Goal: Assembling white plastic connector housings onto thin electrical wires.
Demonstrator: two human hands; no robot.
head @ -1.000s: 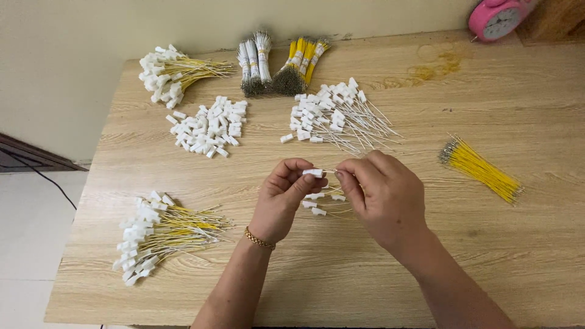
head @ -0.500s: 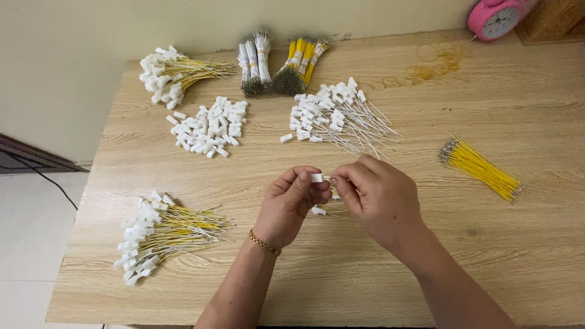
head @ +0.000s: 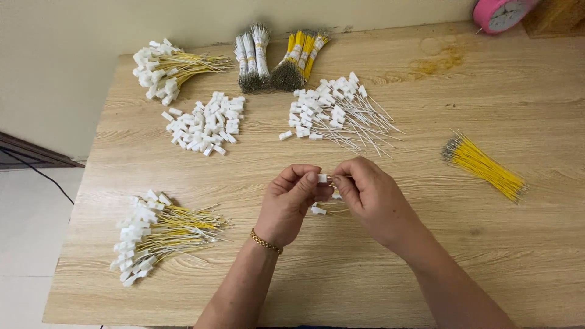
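Over the middle of the wooden table (head: 499, 256), my left hand (head: 289, 204) pinches a small white plastic connector (head: 322, 178) between thumb and forefinger. My right hand (head: 372, 198) meets it from the right, fingertips closed on a thin wire at the connector's end. Under the hands lie a few loose white connectors with wires (head: 318, 210). A gold bracelet (head: 265, 242) circles my left wrist.
Piles around: white connectors with yellow wires (head: 155, 234) front left and back left (head: 164, 66), loose white connectors (head: 204, 122), connectors with pale wires (head: 338, 113), bundled wires (head: 277, 55) at the back, yellow wires (head: 484, 164) right. A pink clock (head: 499, 11) stands back right.
Both hands have lifted slightly off the table and drawn closer together, with the connector now pinched between them.
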